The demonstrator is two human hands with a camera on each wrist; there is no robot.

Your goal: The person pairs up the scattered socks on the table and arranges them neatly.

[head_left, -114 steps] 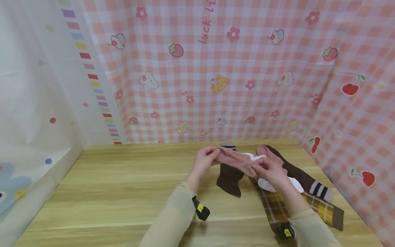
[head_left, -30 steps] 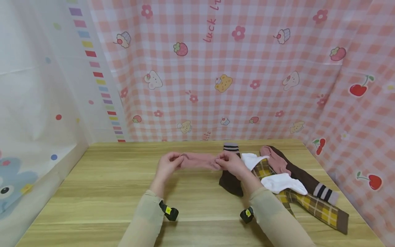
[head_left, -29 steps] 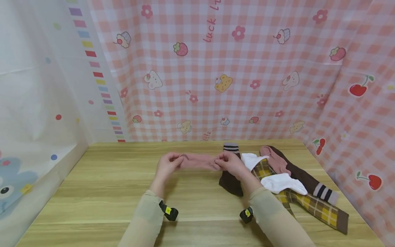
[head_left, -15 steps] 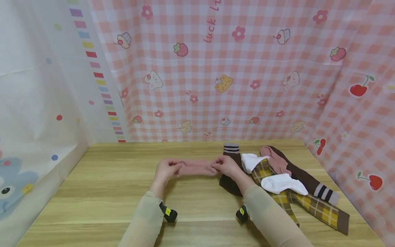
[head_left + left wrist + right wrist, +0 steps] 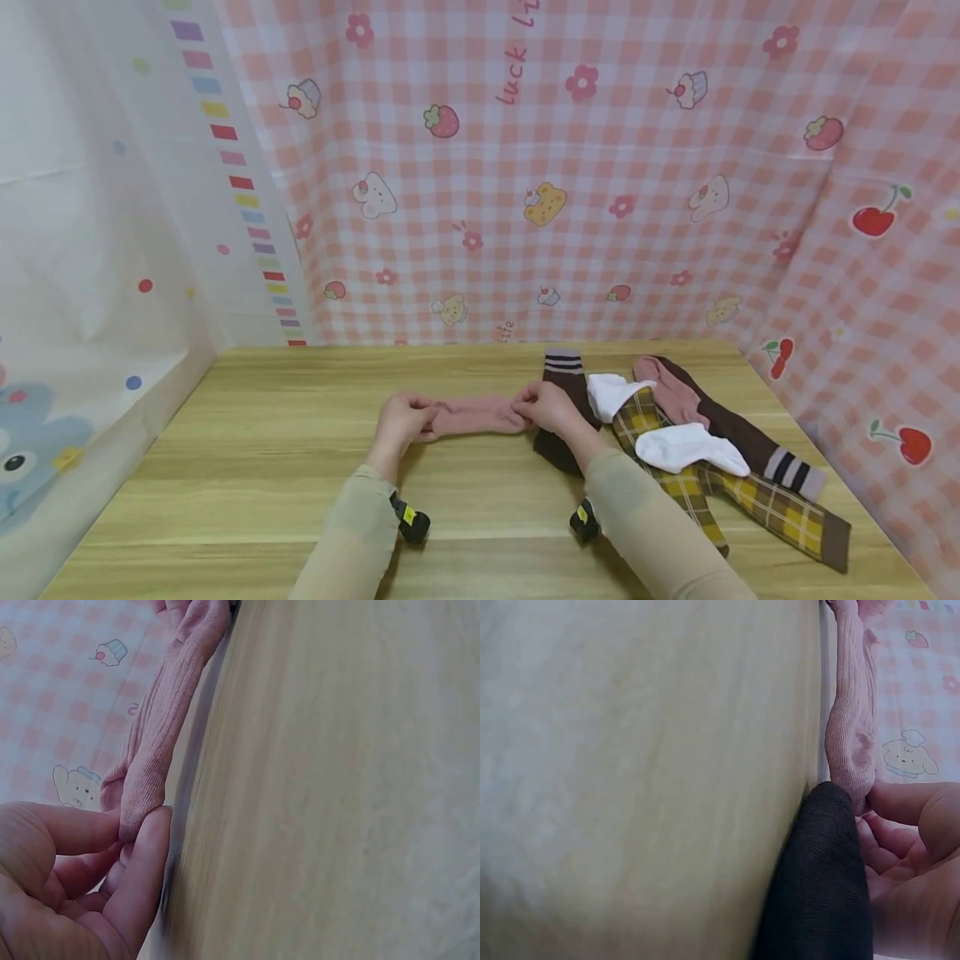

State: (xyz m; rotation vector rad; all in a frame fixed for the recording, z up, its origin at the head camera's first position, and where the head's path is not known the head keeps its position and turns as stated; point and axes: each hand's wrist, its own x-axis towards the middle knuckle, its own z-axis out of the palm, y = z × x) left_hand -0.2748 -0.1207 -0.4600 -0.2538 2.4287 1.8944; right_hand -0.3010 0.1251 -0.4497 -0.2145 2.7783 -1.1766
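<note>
A pink ribbed sock is stretched sideways between both hands, close over the wooden table in the head view. My left hand pinches its left end between thumb and fingers; the left wrist view shows the sock running away from the fingertips. At the other end my right hand pinches the sock, seen also in the right wrist view, where the sock passes beside a dark sock. That dark brown sock with a striped cuff lies partly hidden under the right hand and forearm.
Right of the hands lies a loose heap: a white sock, another white sock, a second pink sock, a brown striped-cuff sock and yellow-brown plaid socks. A checked curtain hangs behind the wooden table.
Both hands have carried the pink sock leftward away from the heap and straightened it level. Over the last second it has come down lower toward the table and slightly nearer.
</note>
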